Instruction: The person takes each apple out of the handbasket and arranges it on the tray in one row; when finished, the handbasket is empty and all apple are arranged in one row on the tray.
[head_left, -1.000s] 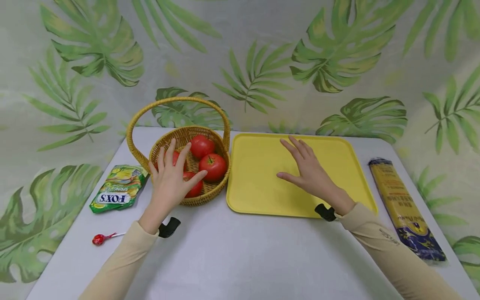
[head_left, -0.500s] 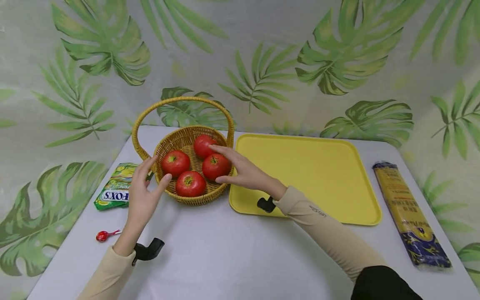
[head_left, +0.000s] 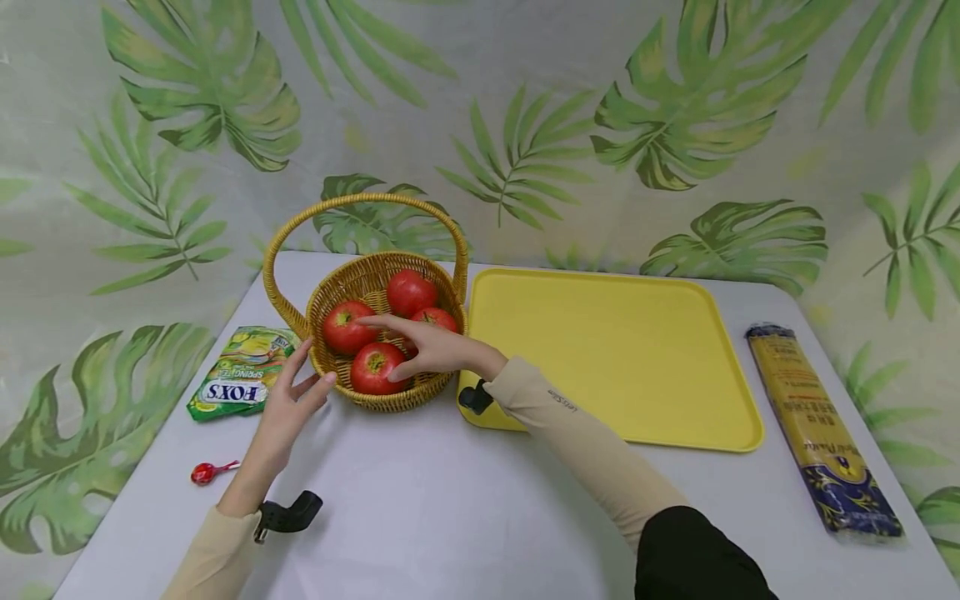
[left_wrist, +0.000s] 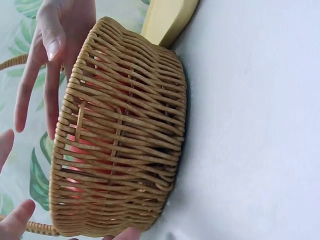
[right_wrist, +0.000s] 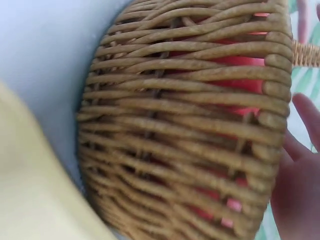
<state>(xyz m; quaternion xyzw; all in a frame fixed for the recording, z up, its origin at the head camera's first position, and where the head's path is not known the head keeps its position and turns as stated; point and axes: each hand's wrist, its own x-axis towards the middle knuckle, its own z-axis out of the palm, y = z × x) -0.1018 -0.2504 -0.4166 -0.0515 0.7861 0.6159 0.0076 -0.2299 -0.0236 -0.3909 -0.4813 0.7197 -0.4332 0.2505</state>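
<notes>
A wicker basket (head_left: 393, 404) with a tall arched handle holds several red tomatoes (head_left: 349, 327), seen through its weave in both wrist views. My right hand (head_left: 435, 346) reaches over the basket from the right, fingers extended and thumb apart, above the tomatoes; it overlaps the right-hand tomato (head_left: 437, 317). In the left wrist view the right hand (left_wrist: 65, 30) hangs over the rim with its fingers pointing down. My left hand (head_left: 285, 408) is at the basket's front-left side, fingers loosely bent and fingertips right at the rim. Neither hand grips a tomato.
Right of the basket lies a yellow tray (head_left: 607, 358). A long pasta packet (head_left: 821, 425) lies along the table's right side. At left are a green Fox's candy bag (head_left: 243, 375) and a red lollipop (head_left: 204, 473). A leaf-patterned cloth (head_left: 525, 158) hangs behind.
My right hand has swept left from above the yellow tray to over the tomatoes. The left hand has drawn back from above the basket to its front-left side.
</notes>
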